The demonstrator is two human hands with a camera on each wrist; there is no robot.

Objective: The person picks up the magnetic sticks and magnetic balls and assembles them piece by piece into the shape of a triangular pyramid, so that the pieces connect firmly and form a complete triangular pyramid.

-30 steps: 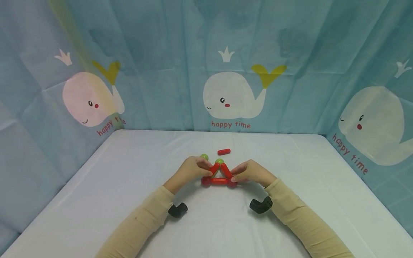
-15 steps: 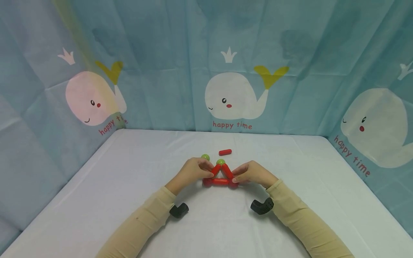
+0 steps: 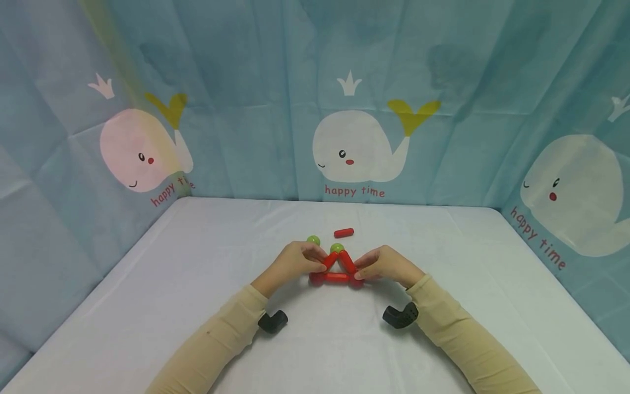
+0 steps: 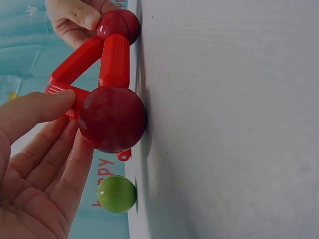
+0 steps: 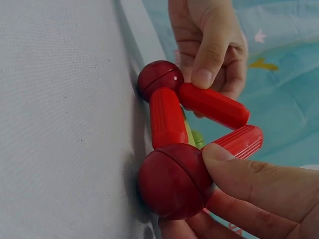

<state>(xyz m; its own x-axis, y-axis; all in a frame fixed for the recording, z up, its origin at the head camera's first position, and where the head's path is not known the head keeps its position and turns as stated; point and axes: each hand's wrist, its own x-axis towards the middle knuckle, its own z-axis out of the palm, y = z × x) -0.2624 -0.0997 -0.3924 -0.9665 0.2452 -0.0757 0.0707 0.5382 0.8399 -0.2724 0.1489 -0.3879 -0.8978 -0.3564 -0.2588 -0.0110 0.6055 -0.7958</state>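
In the head view, a horizontal red rod (image 3: 337, 277) joins two red balls, seen in the left wrist view as a near ball (image 4: 112, 119) and a far ball (image 4: 119, 26). From them two more red rods slant upward, their upper ends close together. My left hand (image 3: 297, 258) pinches the left slanted rod (image 5: 214, 105) near its ball, thumb on top. With thumb and fingers, my right hand (image 3: 386, 264) grips the right slanted rod (image 3: 347, 261) where it meets the right ball (image 5: 174, 181). A green ball (image 3: 337, 248) sits just behind the rods' tips.
Another green ball (image 3: 313, 240) lies beyond my left hand. A loose red rod (image 3: 343, 232) lies farther back on the white table (image 3: 433, 235). Behind stands a blue curtain (image 3: 236, 153) with whale prints. A black curved piece sticks out from each wrist.
The head view has shifted slightly, moving everything a little to the right in it. Both hands keep their hold, and the rods and balls stand in the same arrangement.
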